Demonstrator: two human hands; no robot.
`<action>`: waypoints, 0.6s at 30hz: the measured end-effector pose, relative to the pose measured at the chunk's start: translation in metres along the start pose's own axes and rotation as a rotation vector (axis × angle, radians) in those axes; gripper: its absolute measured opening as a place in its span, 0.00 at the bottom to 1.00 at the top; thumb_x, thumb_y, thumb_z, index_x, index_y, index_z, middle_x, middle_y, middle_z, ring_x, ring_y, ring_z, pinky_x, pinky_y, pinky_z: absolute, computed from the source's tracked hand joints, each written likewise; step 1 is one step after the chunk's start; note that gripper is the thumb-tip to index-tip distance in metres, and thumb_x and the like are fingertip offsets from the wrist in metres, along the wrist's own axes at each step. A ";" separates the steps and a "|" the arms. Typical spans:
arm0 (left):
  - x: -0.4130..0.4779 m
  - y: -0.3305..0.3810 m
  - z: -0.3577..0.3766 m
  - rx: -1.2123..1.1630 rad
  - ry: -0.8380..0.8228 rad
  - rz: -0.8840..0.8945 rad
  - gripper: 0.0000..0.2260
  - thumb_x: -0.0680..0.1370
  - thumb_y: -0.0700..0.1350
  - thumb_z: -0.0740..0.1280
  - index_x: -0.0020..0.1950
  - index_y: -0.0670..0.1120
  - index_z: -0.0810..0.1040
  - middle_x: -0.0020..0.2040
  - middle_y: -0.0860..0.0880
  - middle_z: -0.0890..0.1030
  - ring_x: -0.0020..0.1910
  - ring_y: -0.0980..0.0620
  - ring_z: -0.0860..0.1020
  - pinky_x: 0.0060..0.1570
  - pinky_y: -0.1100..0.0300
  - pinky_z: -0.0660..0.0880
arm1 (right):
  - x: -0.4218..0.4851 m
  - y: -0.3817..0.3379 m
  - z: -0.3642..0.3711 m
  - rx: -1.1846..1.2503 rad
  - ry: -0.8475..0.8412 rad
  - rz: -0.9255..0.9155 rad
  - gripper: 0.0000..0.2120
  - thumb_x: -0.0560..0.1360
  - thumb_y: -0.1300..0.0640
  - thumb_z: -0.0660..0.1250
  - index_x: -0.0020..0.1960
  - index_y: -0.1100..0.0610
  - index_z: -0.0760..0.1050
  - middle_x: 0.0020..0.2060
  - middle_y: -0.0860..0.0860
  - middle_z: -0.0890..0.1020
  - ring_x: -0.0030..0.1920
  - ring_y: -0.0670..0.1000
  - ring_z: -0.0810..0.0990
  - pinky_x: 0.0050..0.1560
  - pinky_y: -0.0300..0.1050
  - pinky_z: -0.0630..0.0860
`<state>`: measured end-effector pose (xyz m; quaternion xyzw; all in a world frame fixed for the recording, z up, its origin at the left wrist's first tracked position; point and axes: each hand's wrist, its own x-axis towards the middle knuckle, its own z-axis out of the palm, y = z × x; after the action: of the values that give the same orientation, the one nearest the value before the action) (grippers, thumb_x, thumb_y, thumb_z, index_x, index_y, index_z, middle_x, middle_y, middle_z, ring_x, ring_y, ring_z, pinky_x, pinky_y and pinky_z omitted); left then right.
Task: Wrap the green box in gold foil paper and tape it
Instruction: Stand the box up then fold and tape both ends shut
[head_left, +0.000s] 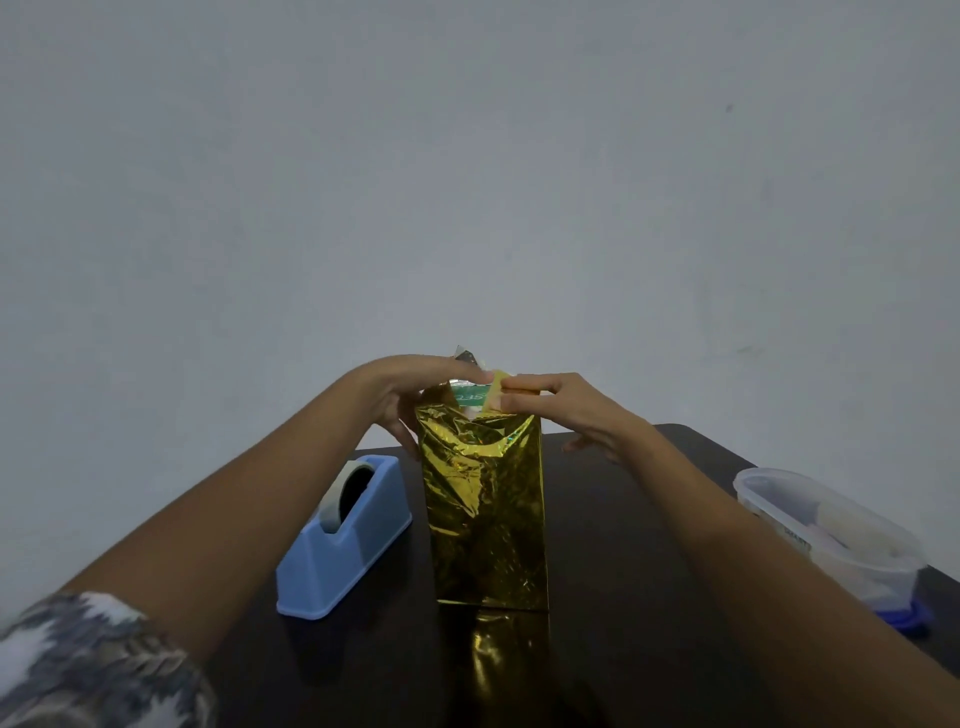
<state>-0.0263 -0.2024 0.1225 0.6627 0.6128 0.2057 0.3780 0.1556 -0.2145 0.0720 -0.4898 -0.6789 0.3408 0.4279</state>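
Note:
The green box (470, 397) stands upright in the middle of the dark table, its sides covered in crinkled gold foil paper (485, 514). Only a strip of the green top shows above the foil. My left hand (410, 395) lies over the top left edge, fingers stretched across the top and thumb down the left side. My right hand (561, 410) pinches a gold foil flap at the top right corner between thumb and forefinger. A silver foil point sticks up behind the box.
A blue tape dispenser (345, 540) with a roll of tape sits just left of the box. A clear plastic container (831, 535) with a blue lid under it stands at the table's right edge. The dark table (623, 597) ends near a plain grey wall.

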 end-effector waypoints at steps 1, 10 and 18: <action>0.000 0.002 0.001 0.025 -0.006 -0.007 0.26 0.72 0.59 0.70 0.63 0.43 0.74 0.51 0.42 0.81 0.49 0.43 0.80 0.51 0.43 0.79 | -0.001 0.000 0.000 -0.005 -0.002 -0.019 0.24 0.71 0.48 0.71 0.66 0.49 0.74 0.69 0.46 0.69 0.59 0.45 0.64 0.54 0.49 0.64; -0.005 0.005 0.011 0.028 0.069 -0.024 0.14 0.74 0.52 0.69 0.46 0.42 0.75 0.37 0.44 0.80 0.35 0.47 0.80 0.43 0.49 0.79 | -0.008 -0.002 -0.002 0.051 0.003 -0.124 0.24 0.74 0.47 0.67 0.69 0.46 0.69 0.72 0.45 0.64 0.71 0.48 0.63 0.59 0.46 0.63; 0.002 0.000 0.010 0.022 0.109 0.004 0.22 0.72 0.54 0.71 0.56 0.39 0.74 0.44 0.41 0.81 0.40 0.45 0.80 0.43 0.48 0.80 | -0.002 -0.011 -0.006 -0.076 -0.090 -0.113 0.15 0.71 0.52 0.72 0.57 0.54 0.81 0.69 0.50 0.70 0.72 0.44 0.62 0.63 0.37 0.57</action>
<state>-0.0185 -0.2028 0.1156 0.6558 0.6335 0.2354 0.3366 0.1575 -0.2192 0.0834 -0.4509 -0.7364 0.3116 0.3966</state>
